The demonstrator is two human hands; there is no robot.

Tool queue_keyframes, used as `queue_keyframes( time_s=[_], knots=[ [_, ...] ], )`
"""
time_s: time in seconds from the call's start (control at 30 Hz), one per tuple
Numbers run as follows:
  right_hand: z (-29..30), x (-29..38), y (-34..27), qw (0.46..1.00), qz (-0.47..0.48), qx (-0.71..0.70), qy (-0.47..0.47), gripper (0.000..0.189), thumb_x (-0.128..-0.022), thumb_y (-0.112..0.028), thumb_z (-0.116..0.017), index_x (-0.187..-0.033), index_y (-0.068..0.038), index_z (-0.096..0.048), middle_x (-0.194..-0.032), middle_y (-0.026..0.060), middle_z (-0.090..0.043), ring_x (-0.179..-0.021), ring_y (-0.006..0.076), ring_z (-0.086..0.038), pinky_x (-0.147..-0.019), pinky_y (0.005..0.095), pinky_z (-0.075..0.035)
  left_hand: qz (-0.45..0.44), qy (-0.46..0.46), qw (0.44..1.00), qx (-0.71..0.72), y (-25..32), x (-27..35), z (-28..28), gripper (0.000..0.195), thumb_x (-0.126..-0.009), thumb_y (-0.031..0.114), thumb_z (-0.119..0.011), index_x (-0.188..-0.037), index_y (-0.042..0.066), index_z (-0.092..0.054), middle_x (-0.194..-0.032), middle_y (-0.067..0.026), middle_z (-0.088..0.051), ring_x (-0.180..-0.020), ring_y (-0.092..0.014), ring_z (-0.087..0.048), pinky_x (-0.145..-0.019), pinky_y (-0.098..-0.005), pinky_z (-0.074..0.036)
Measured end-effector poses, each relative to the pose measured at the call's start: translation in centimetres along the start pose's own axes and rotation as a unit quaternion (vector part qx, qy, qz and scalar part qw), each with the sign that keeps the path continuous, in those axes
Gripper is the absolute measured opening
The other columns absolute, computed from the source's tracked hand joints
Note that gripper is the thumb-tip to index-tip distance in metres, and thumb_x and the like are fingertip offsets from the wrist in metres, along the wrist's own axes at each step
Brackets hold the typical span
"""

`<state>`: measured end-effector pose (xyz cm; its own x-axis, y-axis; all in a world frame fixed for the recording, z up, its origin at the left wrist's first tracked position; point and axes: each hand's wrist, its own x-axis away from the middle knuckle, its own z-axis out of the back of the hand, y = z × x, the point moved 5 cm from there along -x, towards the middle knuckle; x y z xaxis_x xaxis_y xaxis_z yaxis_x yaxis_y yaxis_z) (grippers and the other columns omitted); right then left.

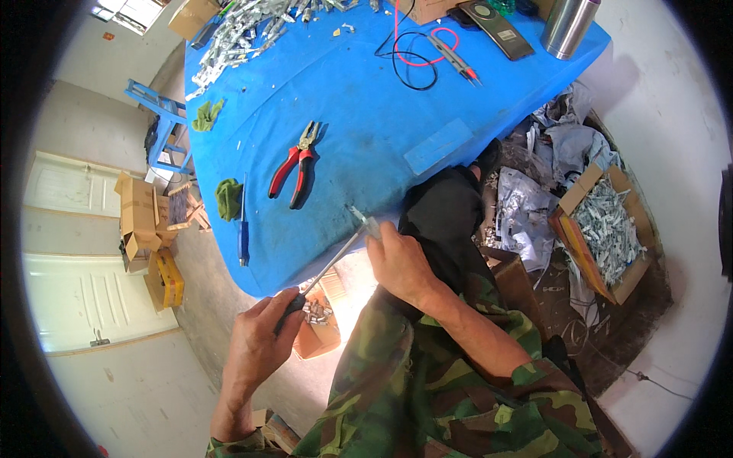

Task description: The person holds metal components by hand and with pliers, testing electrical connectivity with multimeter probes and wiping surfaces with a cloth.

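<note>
My left hand (260,338) grips the dark handle of a screwdriver (335,259), its shaft slanting up towards the other hand. Between the thumb and fingers of my right hand (401,263) is a small clear and whitish part (371,226) with a metal end, over the edge of the blue-covered table (355,131). The screwdriver's tip meets or lies close to this part; the exact contact is not clear. Combination pliers (295,166) with red and black handles lie on the cloth. Left of them are a blue-handled screwdriver (243,229) and a crumpled green cloth (229,199).
A heap of small clear parts (246,40) covers the table's far left. Test probes (455,60), a phone (495,28) and a steel flask (568,28) stand or lie at the far right. Beside my leg is a carton (630,280) of similar parts; another carton (318,342) sits below the table edge.
</note>
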<state>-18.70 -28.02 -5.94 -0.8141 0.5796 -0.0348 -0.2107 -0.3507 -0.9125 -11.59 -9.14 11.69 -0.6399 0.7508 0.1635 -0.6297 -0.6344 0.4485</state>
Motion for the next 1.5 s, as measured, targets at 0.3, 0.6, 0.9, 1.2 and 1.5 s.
queue_keyframes(
  time_s=[0.3,0.6,0.9,1.2,1.5],
  knots=[
    [0.9,-0.6,0.1,0.997,-0.014,-0.082,0.007,0.027,-0.099,-0.023,-0.066,-0.093,0.002,-0.055,-0.071,0.0291,-0.064,-0.069,0.0501,-0.065,-0.057,0.0557,-0.05,0.039,-0.025,0.998,0.041,0.1,-0.4,0.2,0.032,-0.091,0.007,-0.075,-0.122,0.0,-0.07,-0.095,-0.0194,-0.074,-0.079,-0.03,-0.074,-0.07,-0.0362,-0.057],
    [0.8,-0.4,-0.2,1.0,0.012,-0.007,-0.018,0.024,-0.101,-0.02,-0.062,-0.096,0.001,-0.051,-0.067,0.0283,-0.063,-0.063,0.0489,-0.065,-0.055,0.0568,-0.05,0.01,-0.026,0.999,-0.022,1.2,-0.6,0.2,0.032,-0.091,0.007,-0.074,-0.121,0.0,-0.069,-0.091,-0.0198,-0.072,-0.076,-0.034,-0.073,-0.067,-0.0389,-0.056],
    [0.8,-0.4,-0.6,0.997,0.031,0.056,-0.033,0.025,-0.101,-0.019,-0.061,-0.095,0.001,-0.049,-0.062,0.0246,-0.064,-0.057,0.0436,-0.067,-0.05,0.0538,-0.052,0.005,-0.056,0.998,-0.037,1.8,-1.1,0.8,0.031,-0.093,0.007,-0.071,-0.123,0.0,-0.067,-0.089,-0.0199,-0.071,-0.072,-0.039,-0.07,-0.064,-0.0433,-0.056],
    [0.7,-0.3,-0.6,0.996,0.028,0.076,-0.03,0.025,-0.101,-0.019,-0.062,-0.094,0.001,-0.049,-0.061,0.0227,-0.064,-0.056,0.0417,-0.068,-0.049,0.0515,-0.053,-0.022,-0.091,0.976,-0.196,3.2,-1.3,0.3,0.036,-0.093,0.009,-0.073,-0.127,0.003,-0.062,-0.085,-0.0149,-0.067,-0.07,-0.032,-0.07,-0.057,-0.0433,-0.056],
    [0.5,-0.1,-0.5,0.997,0.034,0.069,-0.017,0.025,-0.101,-0.019,-0.062,-0.094,0.001,-0.049,-0.061,0.0226,-0.065,-0.055,0.0416,-0.068,-0.048,0.0511,-0.053,-0.133,-0.043,0.938,-0.318,3.1,-0.4,-0.7,0.035,-0.096,0.018,-0.073,-0.124,0.002,-0.061,-0.077,-0.0047,-0.058,-0.062,-0.018,-0.064,-0.045,-0.0327,-0.051]
  ],
)
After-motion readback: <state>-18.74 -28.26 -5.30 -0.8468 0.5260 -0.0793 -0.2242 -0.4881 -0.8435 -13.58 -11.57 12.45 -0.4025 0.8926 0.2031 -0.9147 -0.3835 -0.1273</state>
